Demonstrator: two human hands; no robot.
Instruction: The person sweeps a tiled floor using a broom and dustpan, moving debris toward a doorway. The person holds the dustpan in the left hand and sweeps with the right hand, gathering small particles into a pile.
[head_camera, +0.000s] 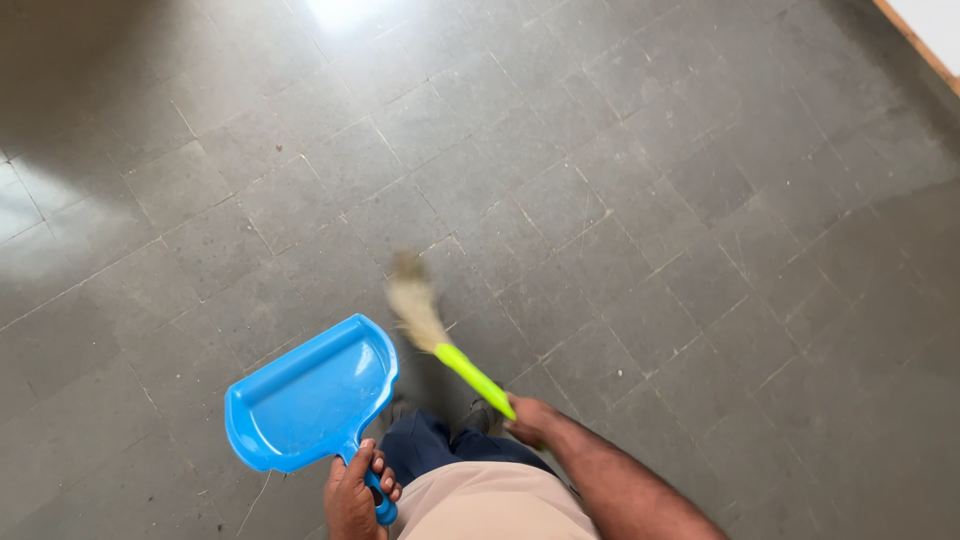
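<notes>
My left hand (355, 490) grips the handle of a blue plastic dustpan (305, 395), held above the floor with its open mouth facing up and left. My right hand (530, 420) holds the bright green handle of a short grass broom (440, 335). The broom's pale bristles (412, 295) point away from me toward the floor and look blurred. Below the hands I see my dark blue trousers (430, 445) and beige shirt (490, 505).
The floor (620, 200) is dark grey square tile with pale grout lines and bright glare patches at the top and left. A wooden edge and pale wall (925, 35) run across the top right corner.
</notes>
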